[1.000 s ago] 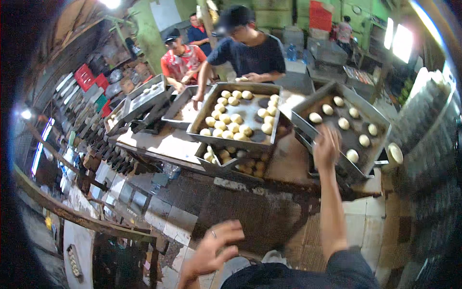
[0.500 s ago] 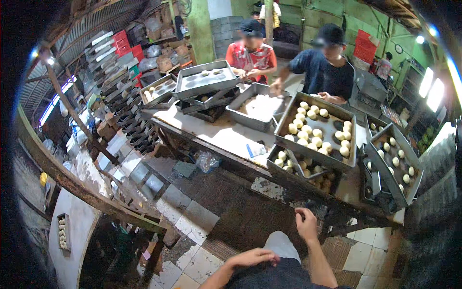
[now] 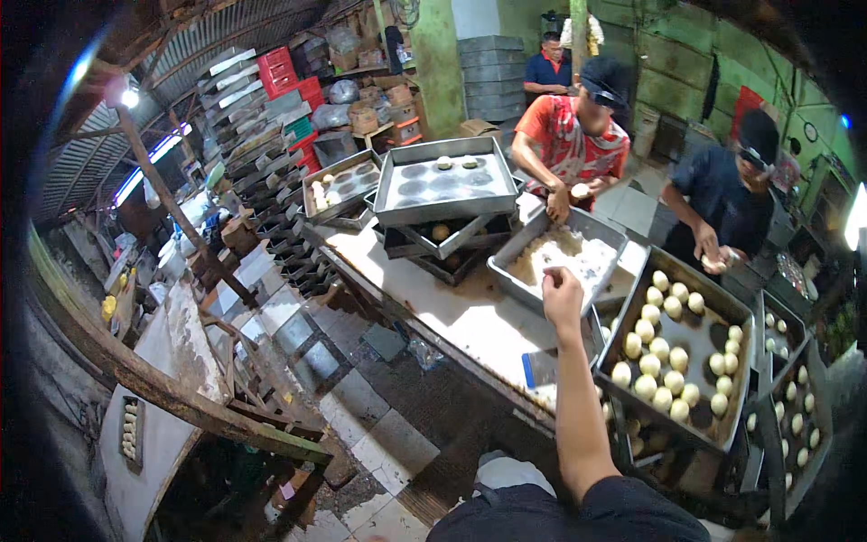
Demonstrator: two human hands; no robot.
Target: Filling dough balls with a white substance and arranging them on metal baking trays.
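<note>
Right hand [image 3: 562, 294] is hovering at 6 o'clock edge of powder-dusted metal pan [image 3: 515, 285]; grip is looking narrow, contents indeterminable. Risk: forearm [image 3: 580, 406] swinging toward 3 o'clock, bumping baking tray [image 3: 698, 343], setting dough balls [image 3: 649, 364] rolling.

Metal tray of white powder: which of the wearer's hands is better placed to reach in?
Right, most likely. The right hand appears over the near edge of the metal tray, with the right forearm stretched toward it; contact is unclear. The left hand is out of view.
</note>
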